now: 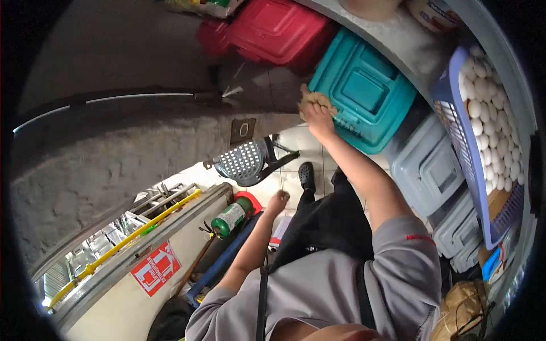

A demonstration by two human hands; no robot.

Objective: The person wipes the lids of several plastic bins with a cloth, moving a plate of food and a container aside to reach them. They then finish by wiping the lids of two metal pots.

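Observation:
My right hand point(319, 120) is closed on a crumpled tan cloth point(309, 100). The cloth touches the near left edge of a teal plastic bin lid point(368, 94), and my arm stretches forward to it. Dark marks or wet-looking streaks show on the lid beside my fingers. Low at my left side hangs my left hand point(278, 201), its fingers curled, with nothing visible in them. It is close to a green cylinder point(230, 219) with a white label, but apart from it.
Red lidded bins point(281, 31) stand beyond the teal one, grey lidded bins point(429, 162) to its right. A purple basket point(463, 153) holds many white eggs. A perforated black stool point(242, 162) stands on the tiled floor. At left are a yellow pipe point(125, 244) and a fire extinguisher sign point(155, 269).

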